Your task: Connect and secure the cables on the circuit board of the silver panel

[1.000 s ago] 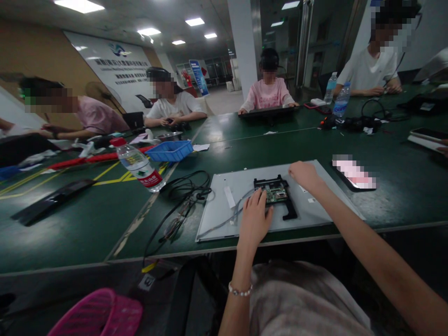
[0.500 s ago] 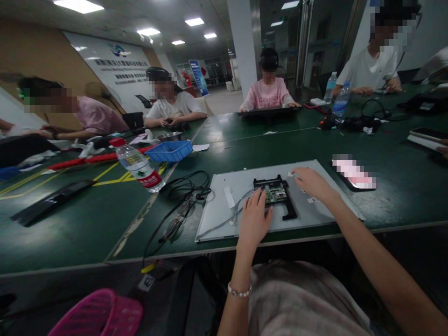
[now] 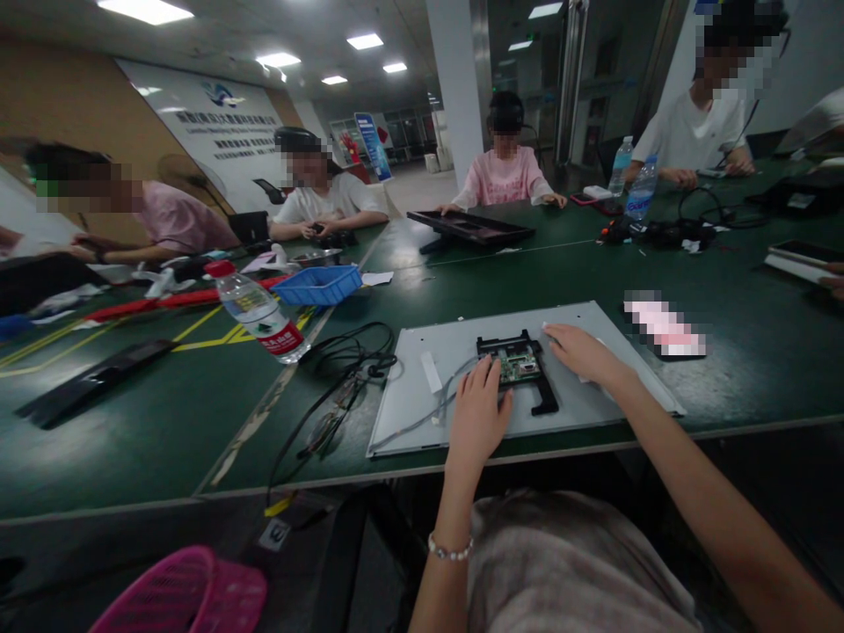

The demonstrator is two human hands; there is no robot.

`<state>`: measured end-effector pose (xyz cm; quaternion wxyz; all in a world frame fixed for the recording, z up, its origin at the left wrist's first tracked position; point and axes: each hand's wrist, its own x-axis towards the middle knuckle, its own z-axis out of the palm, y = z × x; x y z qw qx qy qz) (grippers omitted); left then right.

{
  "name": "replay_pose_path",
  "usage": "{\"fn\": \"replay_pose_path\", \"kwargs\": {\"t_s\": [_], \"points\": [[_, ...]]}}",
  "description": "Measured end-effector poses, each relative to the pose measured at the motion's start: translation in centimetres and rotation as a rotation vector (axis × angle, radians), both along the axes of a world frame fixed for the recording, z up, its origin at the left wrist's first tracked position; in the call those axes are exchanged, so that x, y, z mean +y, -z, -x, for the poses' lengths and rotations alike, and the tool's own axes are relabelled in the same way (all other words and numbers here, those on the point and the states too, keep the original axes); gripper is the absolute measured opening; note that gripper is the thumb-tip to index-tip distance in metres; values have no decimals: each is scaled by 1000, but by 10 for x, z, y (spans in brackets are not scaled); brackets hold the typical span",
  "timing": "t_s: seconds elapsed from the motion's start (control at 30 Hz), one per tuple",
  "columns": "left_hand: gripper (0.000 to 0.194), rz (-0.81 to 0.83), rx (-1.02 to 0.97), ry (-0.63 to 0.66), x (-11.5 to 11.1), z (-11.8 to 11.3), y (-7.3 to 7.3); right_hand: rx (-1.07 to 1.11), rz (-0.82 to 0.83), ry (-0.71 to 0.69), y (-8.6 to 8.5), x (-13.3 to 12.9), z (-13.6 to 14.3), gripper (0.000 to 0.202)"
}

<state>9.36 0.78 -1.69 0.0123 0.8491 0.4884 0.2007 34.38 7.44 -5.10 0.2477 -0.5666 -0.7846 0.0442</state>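
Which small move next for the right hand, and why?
Probably bring the right hand across to the uncovered right side of the black bracket; the left hand lies over its left side, and the right is nearby, over the grey panel.

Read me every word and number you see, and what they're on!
Nothing reads for certain:
Wall sign: Chinese characters, too blurred.
Red-capped bottle: label writing, too blurred.
Blue-labelled bottle: pale letters, too small.
Pink shirt: lettering, too blurred.
Blue banner: too small.
White tag: one dark mark, unclear.
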Motion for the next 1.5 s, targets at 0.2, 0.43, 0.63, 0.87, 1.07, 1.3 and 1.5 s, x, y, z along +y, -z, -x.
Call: {"fn": "replay_pose_path", "kwargs": {"t_s": [0.2,0.43,0.63,0.87,1.07,1.3,1.5], "points": [[48,-4,-6,10,0,0,0,3,-30,26,5,3,-1,45],[48,-5,-12,6,-1,0,0,-30,-51,-29,-17,0,14,45],[47,-20,-11,6,-1,0,1,-61,-62,-158,-45,9,47,43],[47,-18,-1,9,-2,1,0,-47,52,-308,-40,25,74,43],[47,-15,-3,6,-2,1,0,40,110,-350,-30,27,72,41],[46,-18,2,6,-2,1,0,86,105,-355,-31,27,71,41],[47,-23,-5,4,-2,1,-1,127,121,-363,-30,27,71,49]]}}
